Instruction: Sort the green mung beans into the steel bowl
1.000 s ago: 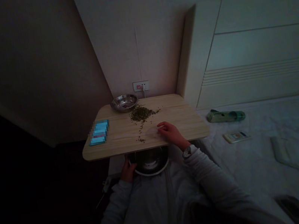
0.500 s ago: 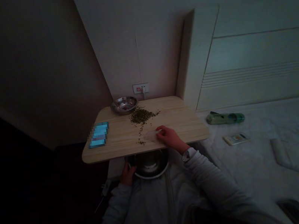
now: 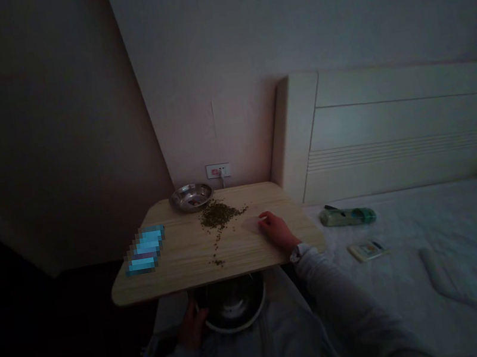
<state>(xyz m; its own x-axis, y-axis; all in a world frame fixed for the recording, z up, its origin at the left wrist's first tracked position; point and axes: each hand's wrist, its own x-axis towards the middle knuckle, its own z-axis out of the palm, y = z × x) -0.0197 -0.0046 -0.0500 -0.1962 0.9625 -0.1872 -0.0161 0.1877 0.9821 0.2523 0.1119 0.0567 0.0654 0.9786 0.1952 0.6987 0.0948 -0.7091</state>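
Observation:
My right hand (image 3: pixel 278 231) is over the right part of the wooden table (image 3: pixel 181 272), its fingers pinched on a thin, translucent piece of plastic (image 3: pixel 252 223). Just left of that piece lies a heap of small green beans (image 3: pixel 217 214), with a thin trail of them running toward the table's front edge. Below that edge, at my lap, my left hand (image 3: pixel 193 324) grips the left rim of a dark-looking metal bowl (image 3: pixel 234 309). The table's front edge covers the bowl's far side.
A shiny metal bowl (image 3: pixel 191 198) stands at the table's back left. A pixelated phone-like screen (image 3: pixel 145 250) lies at the left. On the bed (image 3: pixel 398 274) to the right are a green bottle (image 3: pixel 348 216) and a phone-like white object (image 3: pixel 366 250). A wall socket (image 3: pixel 218 171) holds a plug.
My right hand has moved from near the table's front edge to farther back, right of the heap, carrying the plastic piece. My left hand stays on the bowl. The camera view has shifted.

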